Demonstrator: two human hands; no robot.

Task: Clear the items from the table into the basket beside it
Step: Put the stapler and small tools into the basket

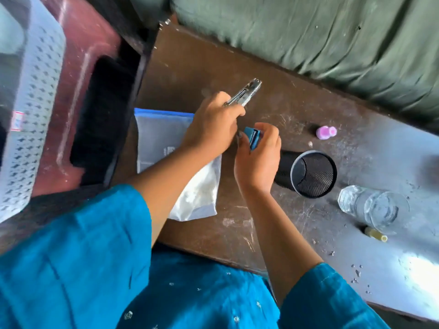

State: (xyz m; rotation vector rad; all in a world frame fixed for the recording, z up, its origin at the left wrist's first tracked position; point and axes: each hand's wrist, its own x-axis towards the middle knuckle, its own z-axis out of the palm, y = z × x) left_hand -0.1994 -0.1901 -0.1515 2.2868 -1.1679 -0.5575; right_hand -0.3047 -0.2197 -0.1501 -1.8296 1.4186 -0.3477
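Note:
My left hand (211, 124) is shut on a metal tool (244, 93) that looks like pliers or a punch, its head raised over the dark wooden table (190, 67). Just to its right, my right hand (259, 153) grips a small blue object (253, 137). Under my left forearm lies a clear zip bag (156, 138) with a blue seal strip and white contents. A black mesh pen holder (311, 173), a drinking glass (373, 205), a small pink bottle (326, 132) and a yellowish tube (376, 234) rest on the table to the right. The white perforated basket (35, 110) stands at far left.
A dark red stool or stand (92, 43) with a dark opening sits between the basket and the table. Green fabric (308, 32) runs along the table's far edge. Small crumbs (356, 274) dot the table near its front right edge.

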